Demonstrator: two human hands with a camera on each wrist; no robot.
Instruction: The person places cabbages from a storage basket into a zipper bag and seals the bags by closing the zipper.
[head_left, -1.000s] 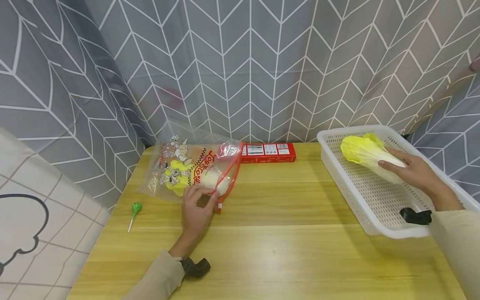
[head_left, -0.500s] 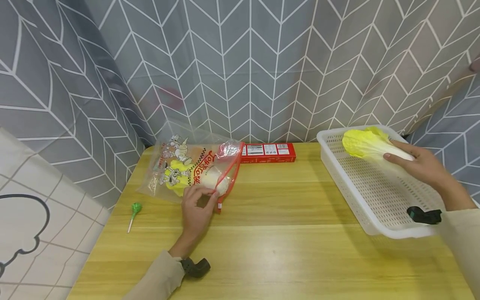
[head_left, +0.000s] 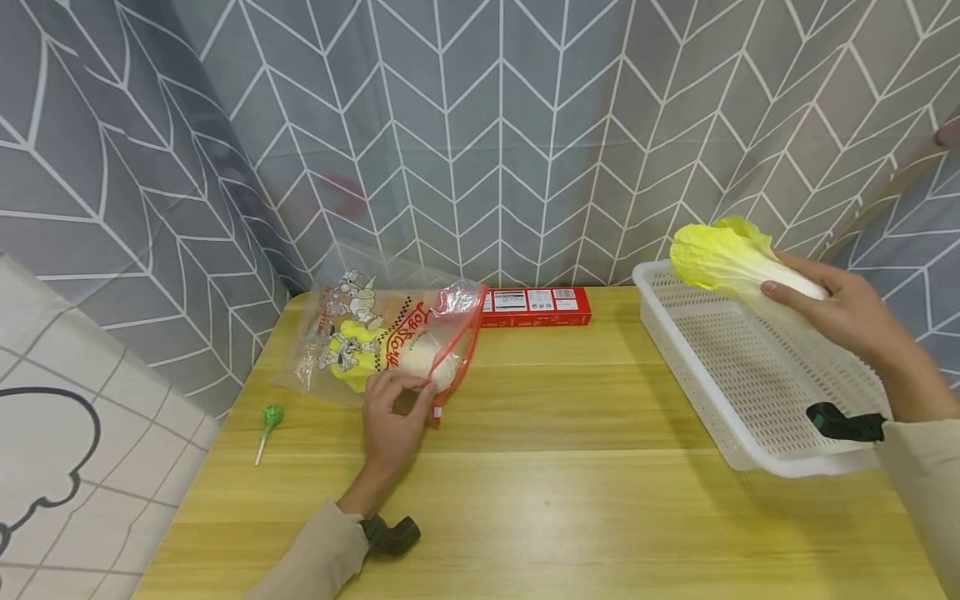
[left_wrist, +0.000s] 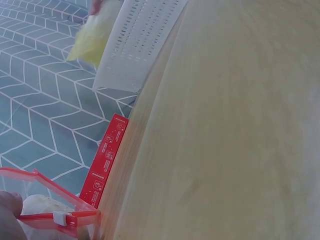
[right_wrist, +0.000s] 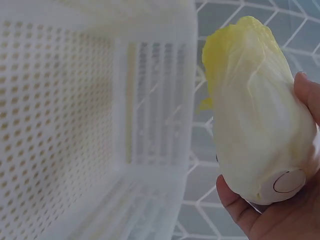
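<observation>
My right hand grips a napa cabbage by its white base, its yellow leafy end pointing left, above the white plastic basket. In the right wrist view the cabbage shows its cut base, with fingers and thumb round it. My left hand pinches the red zip edge of a clear printed zip bag between thumb and fingers. The bag's mouth gapes, and a yellow-and-white vegetable lies inside it. In the left wrist view the white slider sits on the red zip.
A long red box lies at the table's back edge behind the bag. A green lollipop lies at the table's left. A patterned grey curtain hangs behind the table. The basket stands at the right end.
My right hand has lifted the cabbage from inside the basket to above its far rim. The left hand stays in place, holding the bag's edge.
</observation>
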